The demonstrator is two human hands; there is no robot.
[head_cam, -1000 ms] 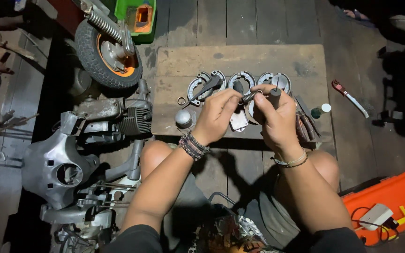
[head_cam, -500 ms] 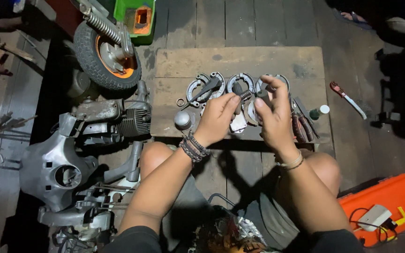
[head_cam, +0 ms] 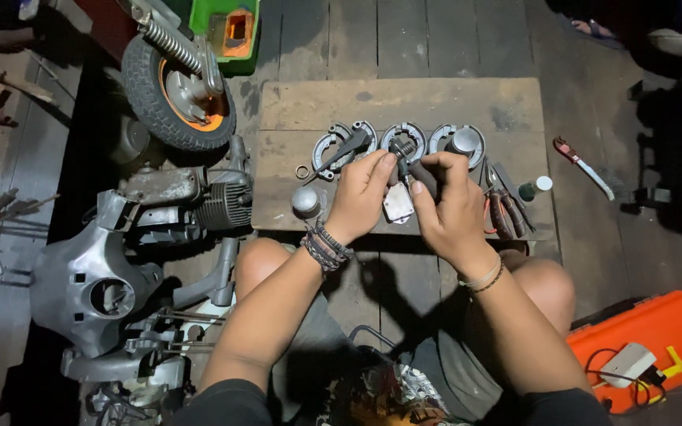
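Screwdriver handle (head_cam: 426, 180) sits clenched in the right hand (head_cam: 451, 209), above the near edge of the wooden board (head_cam: 436, 99); left hand (head_cam: 361, 197) pinches its tip. Best keep it straight and steady. Beyond lie 3 brake shoe sets (head_cam: 404, 142), pliers (head_cam: 505, 209) beside.

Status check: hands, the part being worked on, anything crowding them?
Left hand and right hand pinch a small dark part together above the wooden board. Brake shoes right behind, pliers beside right hand.

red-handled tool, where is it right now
In the head view the red-handled tool lies on the dark floor planks just right of the wooden board, beyond the pliers.
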